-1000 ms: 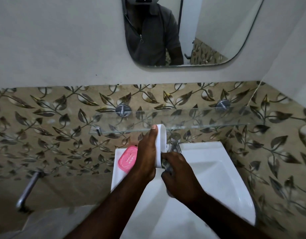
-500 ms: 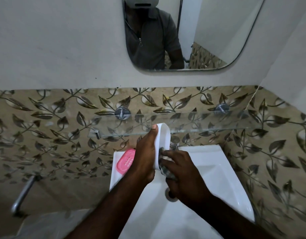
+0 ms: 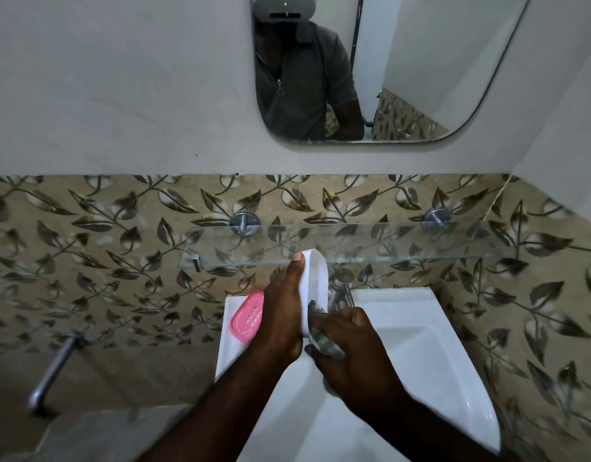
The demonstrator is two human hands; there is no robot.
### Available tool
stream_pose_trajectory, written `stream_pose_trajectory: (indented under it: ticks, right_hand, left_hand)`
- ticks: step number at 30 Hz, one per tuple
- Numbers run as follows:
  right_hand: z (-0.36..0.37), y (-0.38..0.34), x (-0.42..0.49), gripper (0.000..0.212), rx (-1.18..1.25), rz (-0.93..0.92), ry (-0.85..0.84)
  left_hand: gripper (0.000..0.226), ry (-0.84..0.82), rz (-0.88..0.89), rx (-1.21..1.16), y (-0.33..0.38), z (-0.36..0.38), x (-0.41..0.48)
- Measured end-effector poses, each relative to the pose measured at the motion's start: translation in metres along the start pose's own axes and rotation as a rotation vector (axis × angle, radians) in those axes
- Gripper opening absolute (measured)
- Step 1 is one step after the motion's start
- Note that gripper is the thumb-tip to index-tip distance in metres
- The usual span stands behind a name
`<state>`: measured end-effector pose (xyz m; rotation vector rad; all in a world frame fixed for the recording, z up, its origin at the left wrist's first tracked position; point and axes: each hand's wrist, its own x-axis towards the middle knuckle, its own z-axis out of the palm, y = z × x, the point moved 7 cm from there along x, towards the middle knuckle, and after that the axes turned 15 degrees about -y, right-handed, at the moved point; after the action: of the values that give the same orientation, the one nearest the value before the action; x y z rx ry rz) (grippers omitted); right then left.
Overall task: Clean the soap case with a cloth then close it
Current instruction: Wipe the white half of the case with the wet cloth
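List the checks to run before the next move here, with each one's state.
1. Left hand grips the white case: ok.
2. Right hand holds the cloth against the case: ok.
3. Case held over the sink: ok.
4. Pink tray lying on the sink rim, apart from the case: ok.
5. Case inside wiped clean: cannot tell, hidden.
6. Case closed: not ok.

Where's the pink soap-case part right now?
Head view: the pink slotted plastic part lies on the white ceramic sink's left rim, just left of the left hand.
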<state>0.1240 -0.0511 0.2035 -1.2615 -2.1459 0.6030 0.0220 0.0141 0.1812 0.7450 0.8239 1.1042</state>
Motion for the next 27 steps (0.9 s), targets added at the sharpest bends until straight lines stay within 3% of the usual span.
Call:
stream_pose_trajectory:
  ticks: [5,9,12,14,16,21,23,25,27]
  right_hand:
    - [-0.003,0.000,0.008,0.024,-0.086,-0.019,-0.049]
    - [-0.010,0.008,0.017,0.009,0.241,0.157,-0.061]
    - [-0.018,-0.002,0.021,0.007,0.511,0.152,-0.047]
    - [-0.017,-0.007,0.020,0.006,0.582,0.110,-0.050]
    - [-0.010,-0.018,0.012,0.012,0.543,0.073,-0.059]
    - [-0.004,-0.019,-0.006,0.052,-0.133,-0.175,0.007]
    - [-0.006,0.002,-0.003,0.061,-0.160,-0.066,0.019]
    - [-0.010,0.007,-0.005,0.051,-0.055,0.092,0.053]
    - [-0.008,-0.007,-0.007,0.027,0.074,0.094,0.053]
  left_hand:
    - [0.044,-0.125,-0.152,-0.011,0.005,0.005,0.002]
    - [0.044,-0.273,-0.140,0.101,0.003,0.010,-0.001]
    - [0.079,-0.318,-0.024,0.133,-0.005,0.010,-0.003]
    - [0.085,-0.335,0.063,0.113,-0.008,0.009,-0.005]
    - [0.075,-0.289,0.112,0.085,-0.005,0.006,-0.006]
    - [0.059,-0.238,0.057,-0.084,-0.003,0.011,-0.011]
    - [0.064,-0.230,-0.005,-0.133,-0.012,0.016,-0.014]
    - [0.073,-0.198,-0.028,-0.144,-0.017,0.017,-0.016]
    - [0.075,-0.169,-0.014,-0.121,-0.019,0.015,-0.014]
